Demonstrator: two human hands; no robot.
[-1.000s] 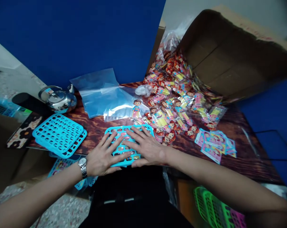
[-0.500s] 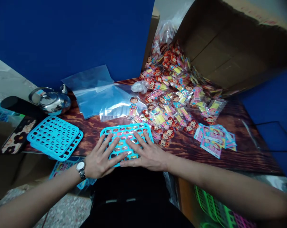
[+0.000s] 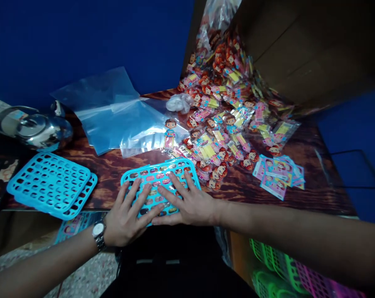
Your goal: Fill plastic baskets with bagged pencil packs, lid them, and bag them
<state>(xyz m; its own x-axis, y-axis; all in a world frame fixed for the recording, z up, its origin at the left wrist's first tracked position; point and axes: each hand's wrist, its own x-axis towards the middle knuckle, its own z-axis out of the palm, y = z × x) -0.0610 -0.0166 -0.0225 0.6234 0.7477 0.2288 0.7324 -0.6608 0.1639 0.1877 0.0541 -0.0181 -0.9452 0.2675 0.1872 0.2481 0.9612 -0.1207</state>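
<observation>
- The light-blue slotted plastic lid (image 3: 158, 174) lay at the center of the frame, its far rim on the wood-grain tabletop (image 3: 237, 198) and its near edge showing below the line of the table's front edge, against dark clothing.
- The left hand (image 3: 122, 219), with a wristwatch (image 3: 98, 229) at its wrist, lay palm down over the lid's left part, fingers spread and pinching nothing.
- The right hand (image 3: 196, 207) lay likewise over the right part, fingers fanned; its thumb was close to the left hand's index finger, and whether they touched could not be told.
- Colorful contents showed through the slots.
- At the lower left, two stacked light-blue perforated lids (image 3: 50, 182) sat at the front edge; a strip of wood gave a gap between them and the lid under the hands.
- Behind those, a metal kettle (image 3: 41, 128) stood at the left of the frame.
- Clear plastic sheets (image 3: 112, 124) spread across the upper left, just beyond the lid's far rim.
- A heap of cartoon-figure packets (image 3: 220, 136) crowded its far right corner, leaving little room there.
- At the right, printed cards (image 3: 279, 174) overlapped, with a stretch of wood between them and the right forearm.
</observation>
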